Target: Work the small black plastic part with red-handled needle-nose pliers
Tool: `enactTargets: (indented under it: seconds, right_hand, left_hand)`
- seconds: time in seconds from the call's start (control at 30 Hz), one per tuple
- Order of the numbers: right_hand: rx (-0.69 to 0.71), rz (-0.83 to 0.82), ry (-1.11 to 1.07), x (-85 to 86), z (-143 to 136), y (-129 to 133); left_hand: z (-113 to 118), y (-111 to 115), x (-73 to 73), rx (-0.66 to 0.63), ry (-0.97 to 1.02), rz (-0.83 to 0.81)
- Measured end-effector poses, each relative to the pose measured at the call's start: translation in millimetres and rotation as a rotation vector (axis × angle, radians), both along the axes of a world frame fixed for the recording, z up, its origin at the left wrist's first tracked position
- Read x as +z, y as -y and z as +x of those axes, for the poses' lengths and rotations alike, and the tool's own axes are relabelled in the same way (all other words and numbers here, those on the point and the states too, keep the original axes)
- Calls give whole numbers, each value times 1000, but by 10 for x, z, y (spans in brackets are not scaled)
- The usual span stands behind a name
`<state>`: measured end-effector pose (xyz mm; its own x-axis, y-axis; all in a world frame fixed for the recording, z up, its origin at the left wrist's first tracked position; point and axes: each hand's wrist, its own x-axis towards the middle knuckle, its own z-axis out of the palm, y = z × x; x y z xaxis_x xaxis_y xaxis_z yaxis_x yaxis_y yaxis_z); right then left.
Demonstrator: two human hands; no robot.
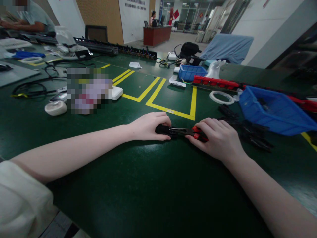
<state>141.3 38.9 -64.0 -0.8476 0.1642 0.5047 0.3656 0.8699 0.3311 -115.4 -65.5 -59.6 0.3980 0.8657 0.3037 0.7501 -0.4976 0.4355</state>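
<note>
Between the thumb and fingers of my left hand (151, 126) is a small black part (162, 130), held just above or on the green table (138, 178); its exact kind does not show. My right hand (218, 137) is closed around the red-and-black handles of needle-nose pliers (182, 131). The pliers point left, and their jaws reach the right end of the black part. Whether the jaws grip it or only touch it I cannot tell. Several black pieces (250, 130) lie to the right of my right hand.
A blue bin (274, 109) stands at the right, with a white tape roll (221, 98) beside it. Farther back are a smaller blue basket (192, 72) and a long red strip (215, 82). Left are a white box (116, 93) and black cables (32, 89). Another person (37, 19) sits far left.
</note>
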Motion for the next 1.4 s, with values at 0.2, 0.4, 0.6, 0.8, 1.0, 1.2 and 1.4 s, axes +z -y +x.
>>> enactTargets:
  seconds: [0.2,0.4,0.6,0.8,1.0,1.2,1.4]
  right_hand:
    - [-25,13,-55,13,8,12]
    - [-8,23,-44,25,0,12]
    - [-4,5,-37,21,-4,6]
    - [-19,-58,9,21,-3,13]
    - [-20,-76,9,24,3,-8]
    - [5,-76,20,43,34,-51]
    - [10,-90,18,47,39,-40]
  left_hand:
    - [-2,-9,-15,-13,-29,15]
    - [0,-1,-11,-12,-52,43]
    - [1,-2,-22,-14,-61,46]
    - [0,-9,-20,-22,-71,43]
    - [-1,-6,-16,-30,-64,47]
    - [-7,-14,-22,-48,-57,47]
    - [-17,-17,-37,-66,-1,26]
